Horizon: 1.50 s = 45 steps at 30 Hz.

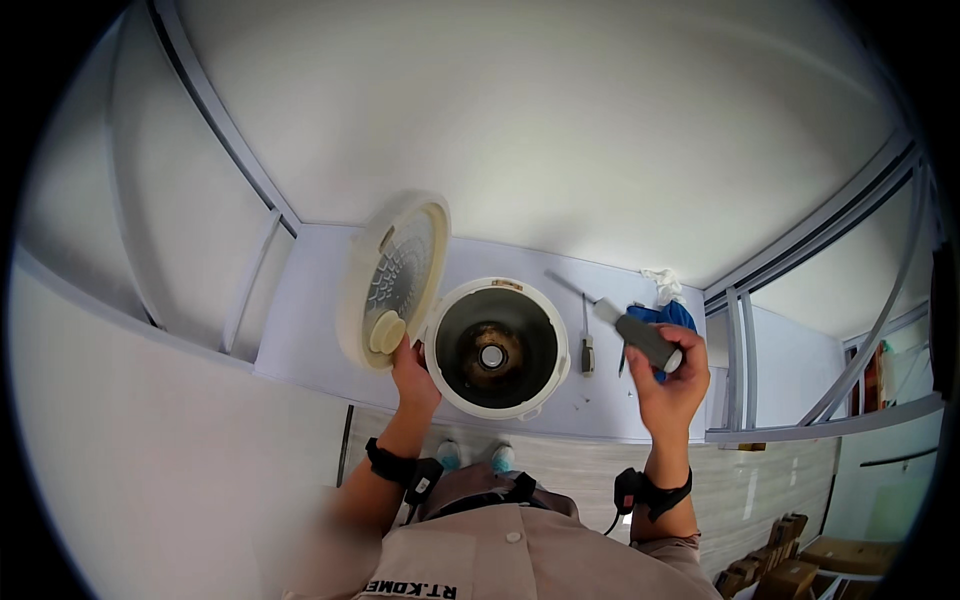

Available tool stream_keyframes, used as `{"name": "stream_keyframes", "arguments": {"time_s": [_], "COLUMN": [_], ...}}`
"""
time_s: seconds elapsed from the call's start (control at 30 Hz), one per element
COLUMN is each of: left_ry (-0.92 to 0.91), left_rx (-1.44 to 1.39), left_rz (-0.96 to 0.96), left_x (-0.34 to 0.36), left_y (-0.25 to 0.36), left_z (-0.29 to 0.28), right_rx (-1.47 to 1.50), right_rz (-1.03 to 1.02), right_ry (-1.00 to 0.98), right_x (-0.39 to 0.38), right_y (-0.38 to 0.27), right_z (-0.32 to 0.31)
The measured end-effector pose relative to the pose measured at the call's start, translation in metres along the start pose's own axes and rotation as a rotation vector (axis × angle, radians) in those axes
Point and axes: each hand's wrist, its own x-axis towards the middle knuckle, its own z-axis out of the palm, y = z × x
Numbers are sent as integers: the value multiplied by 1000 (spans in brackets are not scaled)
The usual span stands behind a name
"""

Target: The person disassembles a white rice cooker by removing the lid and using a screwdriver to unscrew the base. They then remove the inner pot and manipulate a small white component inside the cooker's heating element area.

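A cream rice cooker [554, 322] stands on the table in front of me, its dark inside exposed. A round metal piece [492, 357] shows at the centre of its brown-stained bottom. The lid [436, 230] is swung up on the left, with a cream round knob-like part [387, 332] low on its inner side. My left hand [412, 375] grips the cooker between lid and body, thumb by that part; some fingers are hidden. Raised to the right of the cooker, my right hand [675, 385] is closed round the thick grey handle of a screwdriver [645, 340], its shaft pointing up and left.
A second screwdriver [587, 355] lies right of the cooker. Tiny bits, perhaps screws [582, 402], lie near the front edge. Behind my right hand are a blue item [676, 315] and crumpled white tissue [663, 286]. Metal frame posts [742, 360] stand at the table's right end.
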Motion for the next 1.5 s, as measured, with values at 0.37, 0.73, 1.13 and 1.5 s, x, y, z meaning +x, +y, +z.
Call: {"name": "stream_keyframes", "arguments": {"time_s": [0.37,0.73,1.13,1.5], "left_ry": [159,-646,-870,-889], "left_rx": [428,1116,889,771], "left_rz": [142,602,352,345], "left_x": [-11,-82,-37,-27], "left_y": [19,87,69,71], "left_z": [-12,68,70,64], "right_rx": [117,237,241,260], "right_rz": [-299,-204,-173,-204], "right_ry": [-356,-514,-543,-600], "right_x": [-16,-20,-21,-21], "right_y": [1,13,26,20], "right_z": [79,110,121,128]}}
